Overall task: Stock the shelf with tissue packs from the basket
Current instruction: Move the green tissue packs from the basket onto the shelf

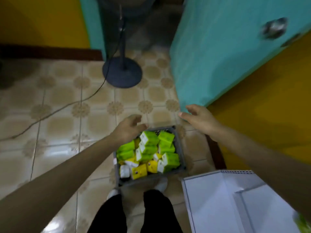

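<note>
Black trousers [134, 214] and the tips of two white shoes [161, 183] show at the bottom edge, and both bare forearms reach forward from there. On the tiled floor [58, 123], just in front of the shoes, stands a grey basket [141, 180]. It is full of tissue packs [149, 137]: the green ones lie mostly toward the far side, the yellow ones and one white one along the near side. Just right of the basket, at the bottom right, is a white shelf [210, 199], seen from above. Something green and blurred lies at its lower right corner; I cannot tell what it is. Farther away on the floor is the round dark base of a fan stand [122, 73], and its cord [67, 105] runs to the left over the tiles. A teal door [210, 56] with a metal knob [274, 28] stands open on the right, in front of a yellow wall [269, 106].

The left hand [129, 127] hangs above the far left corner of the basket, with loosely bent fingers, and holds nothing. The right hand [198, 117] is spread, fingers pointing left, past the far right corner of the basket and near the lower corner of the door; it also holds nothing. No pack is touched by either hand; the packs lie below and between the two wrists.
</note>
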{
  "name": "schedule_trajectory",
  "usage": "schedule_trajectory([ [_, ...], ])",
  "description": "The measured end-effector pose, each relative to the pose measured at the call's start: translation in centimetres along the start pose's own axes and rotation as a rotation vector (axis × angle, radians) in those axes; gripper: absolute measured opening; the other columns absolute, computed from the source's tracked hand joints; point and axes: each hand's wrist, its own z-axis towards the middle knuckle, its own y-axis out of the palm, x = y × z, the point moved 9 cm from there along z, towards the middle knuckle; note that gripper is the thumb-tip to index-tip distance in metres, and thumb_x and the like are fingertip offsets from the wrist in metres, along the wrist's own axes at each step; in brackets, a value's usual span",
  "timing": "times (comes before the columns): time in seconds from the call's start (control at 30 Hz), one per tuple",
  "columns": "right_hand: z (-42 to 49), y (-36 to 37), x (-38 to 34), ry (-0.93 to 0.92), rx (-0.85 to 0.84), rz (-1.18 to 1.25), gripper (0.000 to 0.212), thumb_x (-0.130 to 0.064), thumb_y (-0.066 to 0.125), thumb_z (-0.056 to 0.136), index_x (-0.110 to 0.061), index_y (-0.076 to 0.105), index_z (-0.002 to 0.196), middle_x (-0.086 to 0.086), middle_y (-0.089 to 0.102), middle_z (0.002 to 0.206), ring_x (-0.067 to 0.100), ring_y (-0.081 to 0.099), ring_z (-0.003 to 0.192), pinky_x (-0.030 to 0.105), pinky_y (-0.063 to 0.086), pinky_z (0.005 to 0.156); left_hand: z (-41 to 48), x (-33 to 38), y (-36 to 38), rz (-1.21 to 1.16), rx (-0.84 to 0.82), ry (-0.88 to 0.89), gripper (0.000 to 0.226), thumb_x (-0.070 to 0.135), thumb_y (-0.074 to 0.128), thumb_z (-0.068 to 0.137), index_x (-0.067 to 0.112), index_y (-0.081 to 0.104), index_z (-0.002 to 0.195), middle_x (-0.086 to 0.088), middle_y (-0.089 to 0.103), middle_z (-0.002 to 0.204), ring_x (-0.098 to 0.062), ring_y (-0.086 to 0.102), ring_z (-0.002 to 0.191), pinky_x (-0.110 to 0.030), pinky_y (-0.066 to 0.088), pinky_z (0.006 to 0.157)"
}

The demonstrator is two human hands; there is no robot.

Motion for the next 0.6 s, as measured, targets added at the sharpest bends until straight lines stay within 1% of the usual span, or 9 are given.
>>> schedule_trajectory([
  [0.1,6.6,6.7,6.2,0.099,-0.084,0.039,0.036,-0.023,0.063,0.09,-0.002,0.06,0.119,0.013,0.061,0.111,0.024,0.057,0.111,0.029,0.041,0.092,2.6,-9.4,0.5,-0.056,0.042,-0.192,0.043,0.015,0.058,0.092,0.003,0.047,0.133,-0.007,0.053,0.123,-0.017,0.049,0.116,-0.024,0.04,0.089],
  [0.17,11.0,11.6,10.8,0.173,-0.153,0.042,0.031,-0.021,0.064,0.089,0.008,0.066,0.099,0.019,0.063,0.09,0.025,0.06,0.091,0.03,0.042,0.078,4.4,-15.4,1.7,-0.075,0.069,-0.323,0.046,0.027,0.064,0.088,0.007,0.052,0.128,-0.011,0.057,0.126,-0.023,0.054,0.112,-0.03,0.04,0.088],
  [0.2,13.2,14.3,13.6,0.219,-0.194,0.034,0.031,-0.023,0.063,0.09,0.008,0.067,0.087,0.021,0.062,0.082,0.024,0.057,0.082,0.028,0.039,0.073,5.4,-18.2,2.7,-0.067,0.078,-0.376,0.055,0.038,0.068,0.081,0.009,0.055,0.125,-0.012,0.06,0.124,-0.024,0.057,0.108,-0.032,0.041,0.086],
  [0.27,17.2,19.0,18.4,0.269,-0.225,-0.005,0.03,-0.03,0.06,0.091,-0.013,0.058,0.067,0.012,0.056,0.074,0.021,0.052,0.077,0.026,0.035,0.068,7.5,-22.9,5.2,-0.053,0.086,-0.449,0.067,0.048,0.066,0.068,0.008,0.057,0.121,-0.013,0.063,0.119,-0.027,0.059,0.109,-0.033,0.042,0.085],
  [0.33,20.6,23.1,22.1,0.288,-0.231,-0.019,0.018,-0.034,0.058,0.092,-0.019,0.061,0.082,0.01,0.06,0.089,0.02,0.054,0.095,0.027,0.036,0.076,10.4,-27.1,9.0,-0.081,0.076,-0.511,0.051,0.034,0.068,0.082,0.005,0.056,0.123,-0.014,0.062,0.119,-0.026,0.059,0.104,-0.025,0.04,0.075],
  [0.37,22.2,24.9,23.6,0.285,-0.234,-0.026,0.024,-0.032,0.056,0.093,-0.014,0.063,0.106,0.013,0.061,0.112,0.022,0.053,0.111,0.028,0.038,0.085,12.3,-29.0,10.9,-0.09,0.086,-0.533,0.044,0.026,0.065,0.088,0.006,0.053,0.126,-0.014,0.061,0.119,-0.023,0.058,0.095,-0.02,0.04,0.065],
  [0.43,24.9,27.9,25.2,0.189,-0.255,-0.064,0.048,-0.028,0.053,0.096,-0.014,0.043,0.141,0.011,0.04,0.147,0.026,0.038,0.134,0.029,0.033,0.101,16.3,-31.4,14.4,-0.151,0.124,-0.564,0.046,0.02,0.061,0.09,0.009,0.046,0.132,-0.015,0.059,0.123,-0.022,0.058,0.084,-0.015,0.039,0.052],
  [0.5,26.8,30.6,25.7,0.01,-0.295,-0.136,0.053,-0.029,0.049,0.098,-0.02,0.032,0.147,0.01,0.023,0.156,0.025,0.023,0.143,0.033,0.024,0.111,20.8,-33.5,17.1,-0.26,0.189,-0.593,0.057,0.026,0.063,0.089,0.012,0.037,0.138,-0.018,0.056,0.127,-0.034,0.059,0.103,-0.029,0.047,0.064],
  [0.6,28.4,34.4,27.9,-0.112,-0.393,-0.207,0.051,-0.032,0.047,0.098,-0.023,0.032,0.147,0.009,0.023,0.156,0.024,0.02,0.145,0.036,0.023,0.115,26.6,-35.1,19.0,-0.391,0.311,-0.619,0.075,0.042,0.066,0.083,0.013,0.032,0.143,-0.012,0.049,0.136,-0.029,0.05,0.122,-0.038,0.045,0.09],
])
